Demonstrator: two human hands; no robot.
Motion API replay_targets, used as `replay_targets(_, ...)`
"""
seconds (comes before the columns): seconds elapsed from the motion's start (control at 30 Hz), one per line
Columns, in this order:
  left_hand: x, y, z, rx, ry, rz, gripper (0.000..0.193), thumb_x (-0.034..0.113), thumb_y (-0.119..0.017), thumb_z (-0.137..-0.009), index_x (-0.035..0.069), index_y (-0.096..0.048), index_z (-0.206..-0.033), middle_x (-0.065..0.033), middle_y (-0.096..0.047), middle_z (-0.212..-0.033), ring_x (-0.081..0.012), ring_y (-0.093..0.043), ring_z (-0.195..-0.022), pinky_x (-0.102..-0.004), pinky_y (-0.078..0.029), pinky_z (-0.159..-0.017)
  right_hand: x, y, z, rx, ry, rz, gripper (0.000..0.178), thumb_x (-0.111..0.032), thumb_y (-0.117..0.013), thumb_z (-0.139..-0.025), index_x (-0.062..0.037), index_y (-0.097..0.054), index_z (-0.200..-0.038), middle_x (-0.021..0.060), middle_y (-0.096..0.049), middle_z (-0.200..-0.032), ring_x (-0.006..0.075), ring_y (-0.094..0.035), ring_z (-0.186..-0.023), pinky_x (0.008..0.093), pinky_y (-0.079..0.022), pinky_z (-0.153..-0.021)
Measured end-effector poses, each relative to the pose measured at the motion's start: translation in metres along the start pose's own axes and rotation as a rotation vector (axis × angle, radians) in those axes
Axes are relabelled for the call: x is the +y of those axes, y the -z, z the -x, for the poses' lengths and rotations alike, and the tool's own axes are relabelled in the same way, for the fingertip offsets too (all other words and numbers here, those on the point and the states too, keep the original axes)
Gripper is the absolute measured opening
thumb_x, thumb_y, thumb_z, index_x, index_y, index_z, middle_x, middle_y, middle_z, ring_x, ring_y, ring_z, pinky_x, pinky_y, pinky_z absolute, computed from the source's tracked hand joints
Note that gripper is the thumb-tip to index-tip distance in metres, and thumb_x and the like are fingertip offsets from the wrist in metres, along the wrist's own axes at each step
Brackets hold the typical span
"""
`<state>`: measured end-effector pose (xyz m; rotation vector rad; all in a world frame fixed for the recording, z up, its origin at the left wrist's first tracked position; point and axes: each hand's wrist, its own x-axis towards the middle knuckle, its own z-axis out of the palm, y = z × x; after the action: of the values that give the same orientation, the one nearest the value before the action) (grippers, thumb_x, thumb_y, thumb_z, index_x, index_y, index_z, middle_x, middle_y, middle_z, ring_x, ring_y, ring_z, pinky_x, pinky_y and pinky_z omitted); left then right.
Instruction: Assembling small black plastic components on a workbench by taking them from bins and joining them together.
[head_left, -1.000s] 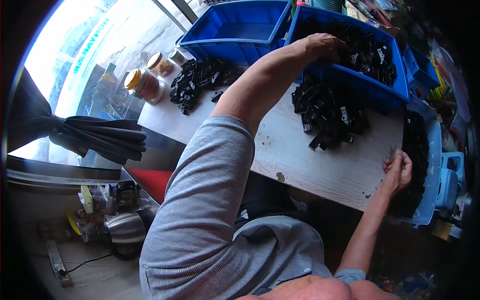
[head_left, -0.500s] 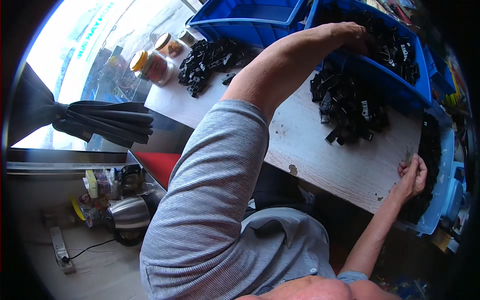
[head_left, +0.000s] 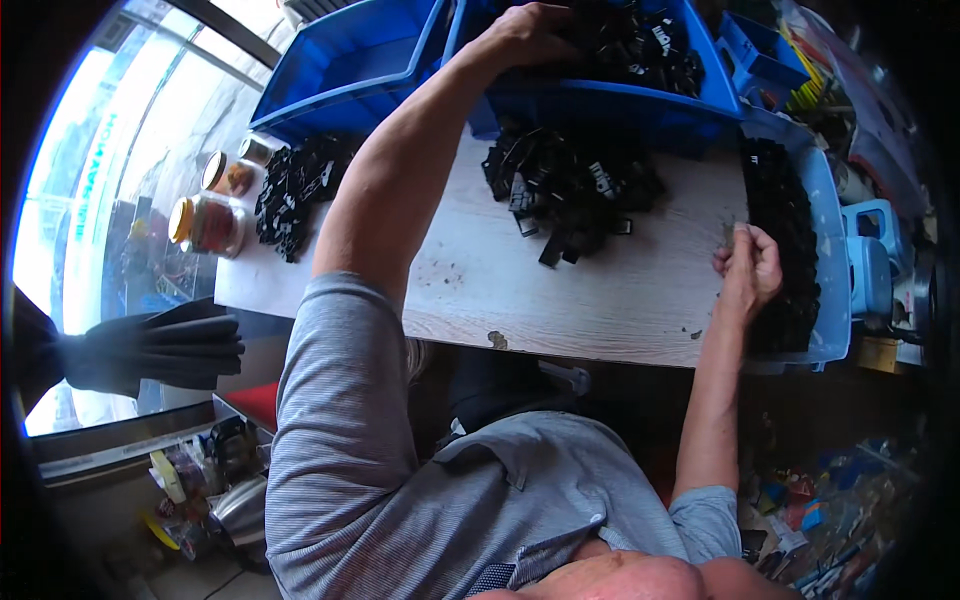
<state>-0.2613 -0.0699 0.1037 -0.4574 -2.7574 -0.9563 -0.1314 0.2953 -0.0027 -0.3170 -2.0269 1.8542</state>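
Observation:
My left hand [head_left: 532,36] reaches over the near-left part of a blue bin [head_left: 610,103] full of black plastic parts [head_left: 650,50]. Its fingertips dip among the parts, so their grip is hidden. At the table's right edge, my right hand [head_left: 752,268] is closed, thumb and fingers pressed together; whatever small thing they may hold cannot be made out. Beside it stands a translucent blue tub [head_left: 832,310], filled with more black parts. A loose heap of black plastic parts [head_left: 565,190] lies on the pale wood-grain table [head_left: 600,300] between my arms.
Left of my left arm lies another black heap [head_left: 290,195], beside a yellow-lidded jar [head_left: 208,225] and two smaller jars. A second blue bin [head_left: 350,60] stands behind them. A light-blue plastic stool [head_left: 868,250] is right of the tub. A dark tied curtain [head_left: 150,345] hangs at the left.
My view has turned, so the table and bins sit further left in the picture. My left hand is still at the parts bin, and my right hand stays closed by the tub.

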Motion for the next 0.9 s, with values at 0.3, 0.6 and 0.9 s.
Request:
replay_targets(0.3, 0.029, 0.014, 0.018, 0.267, 0.022, 0.386, 0.031, 0.002, -0.08, -0.078, 0.001, -0.068, -0.107, -0.0035, -0.072, -0.094, -0.011, -0.065, -0.087, -0.0284, -0.054, -0.076, -0.003, 0.0, 0.001, -0.054, -0.021, -0.028, 0.012, -0.016, -0.07, -0.094, -0.0049, -0.067, -0.098, 0.001, -0.063, -0.074, 0.0065, -0.056, -0.058, 0.0213, -0.046, -0.051)
replay_targets(0.6, 0.099, -0.01, 0.091, 0.485, 0.133, 0.099, 0.043, 0.002, -0.077, -0.075, 0.007, -0.067, -0.117, -0.0161, -0.059, -0.13, -0.0191, -0.066, -0.103, -0.0332, -0.054, -0.083, -0.004, 0.0, 0.004, -0.049, -0.036, -0.031, 0.012, -0.017, -0.07, -0.093, -0.0063, -0.067, -0.1, -0.0002, -0.063, -0.074, 0.0056, -0.056, -0.058, 0.0213, -0.047, -0.052)
replay_targets(0.9, 0.075, -0.081, 0.152, 0.655, -0.249, -0.374, 0.055, 0.004, -0.083, -0.062, 0.014, -0.07, -0.114, -0.0176, -0.052, -0.139, -0.0381, -0.058, -0.119, -0.0435, -0.055, -0.093, -0.009, 0.0, 0.006, -0.043, -0.032, -0.024, 0.013, -0.017, -0.071, -0.093, -0.0066, -0.068, -0.101, -0.0012, -0.063, -0.075, 0.0042, -0.056, -0.06, 0.0202, -0.048, -0.054)
